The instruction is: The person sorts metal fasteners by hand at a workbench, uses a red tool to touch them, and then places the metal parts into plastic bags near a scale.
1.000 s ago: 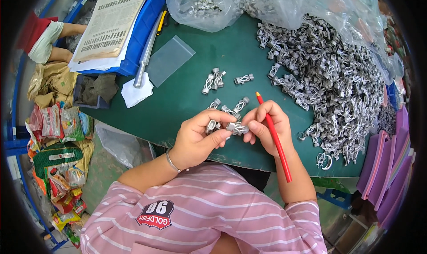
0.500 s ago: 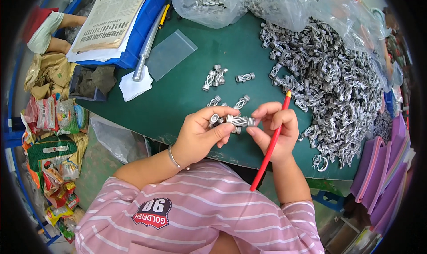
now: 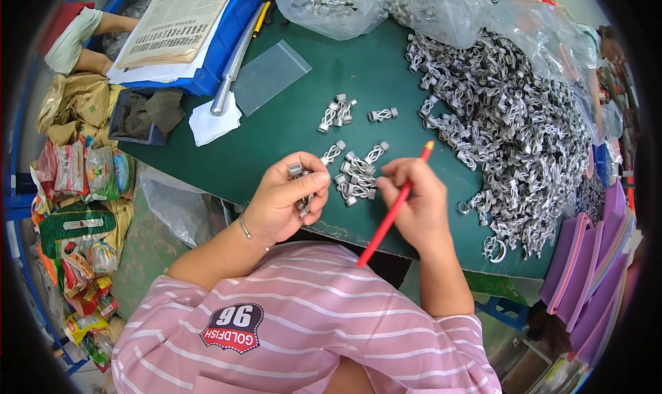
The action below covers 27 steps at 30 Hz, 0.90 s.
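My left hand (image 3: 286, 192) is closed around a few small grey twisted metal pieces (image 3: 304, 201), partly hidden by the thumb and fingers. A red pencil (image 3: 386, 227) with a yellow tip slants through my right hand (image 3: 416, 199), which is closed on it. Beside the right fingertips lies a small cluster of the same metal pieces (image 3: 357, 176) on the green table; whether the fingers touch one is hard to tell. Farther off are another small group (image 3: 336, 113) and a lone metal piece (image 3: 383, 114).
A large heap of metal pieces (image 3: 517, 132) covers the table's right side. Plastic bags (image 3: 331, 11) stand at the back. At left are a blue tray (image 3: 210, 76) with papers, a flat clear bag (image 3: 271, 78) and white paper slips (image 3: 215, 123). Purple folders (image 3: 586, 263) stand at far right.
My hands have moved apart, the left one drawing back to the left. The metal piece held between them is no longer there. The cluster beneath them now shows, and the pencil tilts more.
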Each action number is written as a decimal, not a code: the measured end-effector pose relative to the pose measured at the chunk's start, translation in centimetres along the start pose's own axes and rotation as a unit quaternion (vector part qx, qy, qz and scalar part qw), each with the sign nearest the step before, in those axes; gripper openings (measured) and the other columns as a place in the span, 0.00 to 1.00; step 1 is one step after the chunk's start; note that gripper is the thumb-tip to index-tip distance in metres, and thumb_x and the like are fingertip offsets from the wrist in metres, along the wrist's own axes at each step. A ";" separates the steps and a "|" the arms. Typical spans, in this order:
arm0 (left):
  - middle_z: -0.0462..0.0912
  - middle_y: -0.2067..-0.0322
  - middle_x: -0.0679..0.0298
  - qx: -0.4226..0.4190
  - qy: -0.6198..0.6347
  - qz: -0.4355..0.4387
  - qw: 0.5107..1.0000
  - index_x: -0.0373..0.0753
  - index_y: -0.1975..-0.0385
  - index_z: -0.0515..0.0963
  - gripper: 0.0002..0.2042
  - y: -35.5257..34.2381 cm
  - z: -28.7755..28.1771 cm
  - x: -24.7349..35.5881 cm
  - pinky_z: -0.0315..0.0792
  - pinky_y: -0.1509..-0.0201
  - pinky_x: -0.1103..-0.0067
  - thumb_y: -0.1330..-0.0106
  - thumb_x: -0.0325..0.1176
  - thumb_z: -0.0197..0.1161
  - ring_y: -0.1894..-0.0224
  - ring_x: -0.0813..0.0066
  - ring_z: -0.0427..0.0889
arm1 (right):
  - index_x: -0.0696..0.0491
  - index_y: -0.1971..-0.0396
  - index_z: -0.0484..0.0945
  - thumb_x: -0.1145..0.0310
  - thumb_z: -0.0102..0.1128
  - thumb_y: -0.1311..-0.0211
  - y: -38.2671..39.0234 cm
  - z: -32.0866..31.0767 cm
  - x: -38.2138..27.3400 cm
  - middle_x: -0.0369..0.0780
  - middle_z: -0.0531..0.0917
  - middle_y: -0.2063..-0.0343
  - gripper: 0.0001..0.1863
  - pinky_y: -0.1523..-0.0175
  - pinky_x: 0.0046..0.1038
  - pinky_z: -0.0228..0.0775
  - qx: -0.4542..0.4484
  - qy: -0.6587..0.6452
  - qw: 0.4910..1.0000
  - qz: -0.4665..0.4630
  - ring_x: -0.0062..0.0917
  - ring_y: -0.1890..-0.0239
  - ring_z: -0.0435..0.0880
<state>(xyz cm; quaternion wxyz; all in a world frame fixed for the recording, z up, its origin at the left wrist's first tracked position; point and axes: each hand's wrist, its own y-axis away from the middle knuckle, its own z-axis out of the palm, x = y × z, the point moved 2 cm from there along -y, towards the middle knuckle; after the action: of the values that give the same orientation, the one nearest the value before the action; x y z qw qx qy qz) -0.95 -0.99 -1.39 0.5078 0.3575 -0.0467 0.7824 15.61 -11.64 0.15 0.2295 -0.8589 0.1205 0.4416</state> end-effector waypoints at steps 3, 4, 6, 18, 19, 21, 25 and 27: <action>0.71 0.81 0.63 0.044 -0.088 0.014 0.995 0.35 0.72 0.68 0.03 0.1 0.4 -0.1 0.63 0.85 0.86 0.41 0.25 0.55 0.82 0.80 0.70 | 0.55 0.80 0.64 0.75 0.65 0.61 -0.1 1.5 0.0 0.39 0.69 0.83 0.15 0.71 0.33 0.62 -0.019 0.090 0.995 -0.037 0.35 0.77 0.68; 0.70 0.83 0.65 0.052 -0.107 0.014 0.993 0.35 0.72 0.68 0.04 0.2 0.6 -0.2 0.63 0.85 0.86 0.42 0.24 0.56 0.84 0.81 0.69 | 0.54 0.80 0.64 0.74 0.66 0.61 -0.1 1.6 0.1 0.39 0.69 0.83 0.16 0.71 0.33 0.61 -0.012 0.102 0.995 -0.016 0.35 0.78 0.68; 0.70 0.83 0.65 0.054 -0.124 0.016 0.991 0.34 0.72 0.68 0.04 0.2 0.8 -0.5 0.64 0.85 0.86 0.42 0.24 0.56 0.83 0.81 0.69 | 0.54 0.80 0.64 0.73 0.66 0.61 -0.5 1.8 0.0 0.39 0.69 0.84 0.16 0.71 0.33 0.60 0.009 0.115 0.993 -0.027 0.35 0.78 0.67; 0.74 0.78 0.62 0.083 -0.171 -0.006 0.982 0.31 0.66 0.70 0.07 -0.5 1.0 -0.9 0.65 0.85 0.86 0.41 0.27 0.57 0.82 0.81 0.72 | 0.54 0.81 0.63 0.84 0.63 0.61 -0.6 1.8 -1.5 0.41 0.77 0.75 0.15 0.76 0.22 0.68 0.076 -0.023 0.993 -0.087 0.28 0.76 0.77; 0.74 0.78 0.62 0.086 -0.169 -0.004 0.982 0.31 0.66 0.70 0.07 -0.5 0.7 -0.8 0.65 0.85 0.86 0.41 0.27 0.57 0.82 0.81 0.72 | 0.54 0.81 0.63 0.84 0.63 0.61 -0.4 1.6 -1.8 0.41 0.77 0.75 0.15 0.76 0.22 0.68 0.073 -0.025 0.993 -0.089 0.28 0.76 0.77; 0.74 0.77 0.61 0.060 -0.099 -0.054 0.992 0.31 0.66 0.70 0.09 -0.6 0.4 -0.8 0.64 0.85 0.86 0.41 0.29 0.58 0.82 0.81 0.72 | 0.54 0.81 0.64 0.84 0.63 0.62 0.2 1.2 -2.4 0.42 0.77 0.75 0.16 0.75 0.23 0.68 0.061 -0.027 0.983 -0.171 0.28 0.75 0.77; 0.74 0.76 0.61 0.056 -0.080 -0.060 0.993 0.31 0.67 0.71 0.09 -0.8 0.7 -0.8 0.64 0.86 0.86 0.41 0.30 0.58 0.82 0.80 0.72 | 0.55 0.80 0.64 0.85 0.63 0.60 1.0 1.2 -2.2 0.44 0.77 0.73 0.15 0.72 0.23 0.69 0.043 -0.064 0.981 -0.180 0.29 0.74 0.77; 0.74 0.77 0.61 0.038 -0.051 -0.072 0.995 0.31 0.66 0.71 0.08 -0.8 0.8 -0.8 0.64 0.85 0.86 0.41 0.29 0.57 0.82 0.80 0.72 | 0.55 0.79 0.63 0.85 0.62 0.58 1.5 1.3 -2.0 0.45 0.77 0.70 0.15 0.70 0.22 0.70 0.032 -0.085 0.982 -0.167 0.27 0.72 0.77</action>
<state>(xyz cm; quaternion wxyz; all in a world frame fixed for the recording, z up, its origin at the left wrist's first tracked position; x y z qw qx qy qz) 0.30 -1.62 -1.53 0.5455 0.4187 -0.0169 0.7258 12.88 -12.30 0.65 0.3366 -0.8188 -0.0304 0.4641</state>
